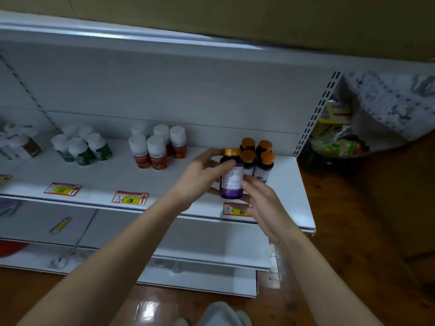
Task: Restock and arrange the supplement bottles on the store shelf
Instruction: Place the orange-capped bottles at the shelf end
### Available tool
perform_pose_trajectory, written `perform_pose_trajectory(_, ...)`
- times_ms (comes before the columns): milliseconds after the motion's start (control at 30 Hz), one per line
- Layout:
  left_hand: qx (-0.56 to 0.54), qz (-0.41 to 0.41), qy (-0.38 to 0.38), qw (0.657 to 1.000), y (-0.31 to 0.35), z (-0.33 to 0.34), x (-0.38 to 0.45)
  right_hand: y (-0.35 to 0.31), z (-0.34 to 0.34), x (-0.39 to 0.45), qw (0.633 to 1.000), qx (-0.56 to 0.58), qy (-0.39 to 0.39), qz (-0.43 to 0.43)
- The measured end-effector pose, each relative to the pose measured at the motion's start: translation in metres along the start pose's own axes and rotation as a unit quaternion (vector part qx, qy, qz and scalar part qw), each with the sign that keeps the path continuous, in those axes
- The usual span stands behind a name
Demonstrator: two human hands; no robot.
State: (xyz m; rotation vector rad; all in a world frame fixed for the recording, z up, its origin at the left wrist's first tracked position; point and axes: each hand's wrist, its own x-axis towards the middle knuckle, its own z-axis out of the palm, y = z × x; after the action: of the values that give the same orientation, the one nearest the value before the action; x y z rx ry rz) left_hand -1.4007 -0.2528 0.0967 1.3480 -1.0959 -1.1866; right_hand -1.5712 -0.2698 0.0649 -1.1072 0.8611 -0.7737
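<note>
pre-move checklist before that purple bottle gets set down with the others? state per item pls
1. Grip: left hand wraps the purple-label bottle, thumb across the label: ok.
2. Right hand is open beside the bottle's lower part, fingers straight; contact: cannot tell.
3. Bottle upright, gold cap up: ok.
4. Matching group: four gold-capped bottles stand directly behind it: ok.
5. Free shelf surface in front of that group: ok.
6. Label facing outward: what shows is white with fine print; front or back: cannot tell.
</note>
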Motion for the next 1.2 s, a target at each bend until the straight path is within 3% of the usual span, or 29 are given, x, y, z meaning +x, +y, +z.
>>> perform_pose_trajectory(400, -0.019, 0.006, 0.016, 1.0, 0.01, -0.007, -0.017, 0.003, 0.017, -0.011, 0.994, 0.108, -0.003, -0.031)
perform_pose_trajectory(700, 0.016, 0.023, 0.002, 1.0, 0.016, 0.0, -0.016, 0.005, 0.024, -0.01, 0.983, -0.039, 0.132, -0.126)
perform_pose_trajectory(833, -0.018, 0.007, -0.003, 1.0, 0.02, -0.005, -0.015, 0.002, 0.024, -0.008, 0.984, -0.05, 0.118, -0.122)
perform_pose_trajectory(967, -0.056, -0.013, 0.021, 0.998, 0.021, -0.01, -0.013, -0.003, 0.023, -0.007, 0.992, 0.078, 0.06, -0.079)
perform_pose_trajectory(1200, -0.025, 0.01, 0.008, 1.0, 0.021, -0.01, -0.013, -0.004, 0.028, -0.006, 0.985, 0.002, 0.111, -0.132)
